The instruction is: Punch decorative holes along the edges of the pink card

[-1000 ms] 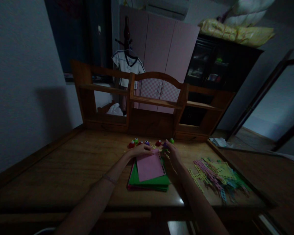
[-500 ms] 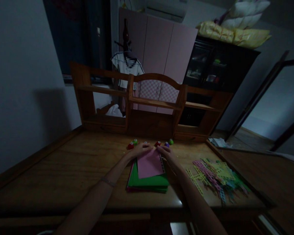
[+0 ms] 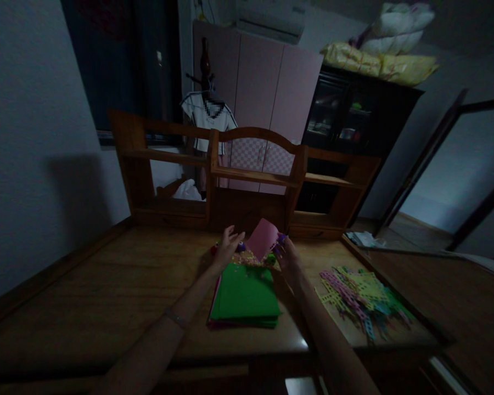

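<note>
My left hand (image 3: 229, 248) has its fingers apart and holds nothing, close to a small dark blue piece with an eye (image 3: 241, 246). In my right hand (image 3: 288, 257) is a small purple puncher (image 3: 282, 239), at the edge of a raised, tilted pink sheet (image 3: 264, 237). Below the hands lies a stack of green sheets (image 3: 247, 293), with pink edges showing at its left and bottom. Tiny paper bits (image 3: 251, 260) are scattered behind the stack, beside a small green piece (image 3: 270, 259). A red piece (image 3: 214, 249) sits left of my left hand.
Punched strips and sheets in yellow, pink, blue and green (image 3: 360, 291) lie in a heap on the right of the wooden desk (image 3: 148, 274). A wooden shelf unit (image 3: 251, 175) stands along the desk's back edge.
The pink sheet has moved off the green stack, up and back, and is now tilted. My left hand has let go of it and opened. My right hand now holds the purple puncher.
</note>
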